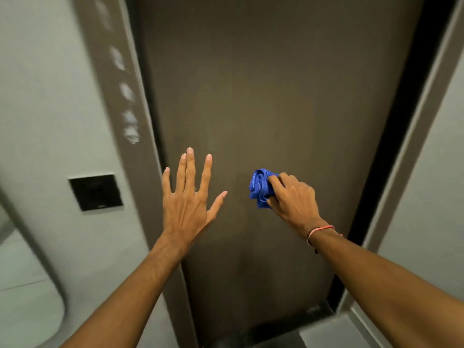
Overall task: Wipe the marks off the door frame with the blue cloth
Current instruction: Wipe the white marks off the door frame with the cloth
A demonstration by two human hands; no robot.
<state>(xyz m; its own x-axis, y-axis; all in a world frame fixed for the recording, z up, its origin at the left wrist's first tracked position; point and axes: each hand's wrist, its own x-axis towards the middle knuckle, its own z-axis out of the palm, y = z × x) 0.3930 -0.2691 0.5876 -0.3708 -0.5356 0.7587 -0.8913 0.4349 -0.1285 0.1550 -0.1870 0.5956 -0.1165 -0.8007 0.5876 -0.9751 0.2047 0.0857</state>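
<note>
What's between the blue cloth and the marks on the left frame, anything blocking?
Only the left hand, spread open in front of the door, lies roughly between the blue cloth bunched in the right hand and the whitish marks on the left door frame. Nothing else visible blocks the path.

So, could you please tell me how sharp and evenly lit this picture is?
Head view: wide-angle bending bows the door frame; its pale marks are smeared by motion blur; right hand and blue cloth are fairly sharp; door dim, brighter centrally, no glare.
</note>
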